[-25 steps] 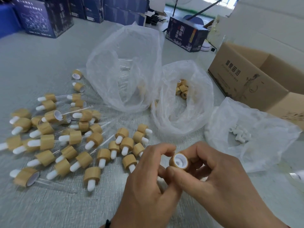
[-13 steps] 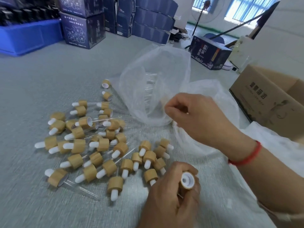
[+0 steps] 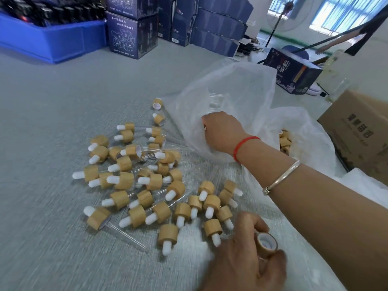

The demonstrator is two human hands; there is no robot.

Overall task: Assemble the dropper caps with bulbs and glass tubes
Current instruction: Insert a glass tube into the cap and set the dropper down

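My left hand (image 3: 241,263) grips a bamboo dropper cap (image 3: 267,243) at the bottom of the view, its white-lined open end facing up. My right hand (image 3: 220,130) reaches into the mouth of a clear plastic bag (image 3: 247,85) that holds glass tubes (image 3: 214,101). Its fingers are hidden by the plastic, so I cannot tell whether they hold anything. Several bamboo caps with white bulbs (image 3: 147,181) lie in a loose pile on the grey table, some with glass tubes fitted. One assembled dropper (image 3: 98,217) lies at the front left.
A second clear bag with bare bamboo caps (image 3: 285,141) sits behind my right forearm. An open cardboard box (image 3: 357,131) stands at the right. Dark printed boxes (image 3: 132,34) and a blue crate (image 3: 52,43) line the back; another dark box (image 3: 294,70) lies behind the bags.
My right hand has let go of the cap and moved forward into the bag of glass tubes. My left hand keeps the cap, low near the table. The view has swung up and left.
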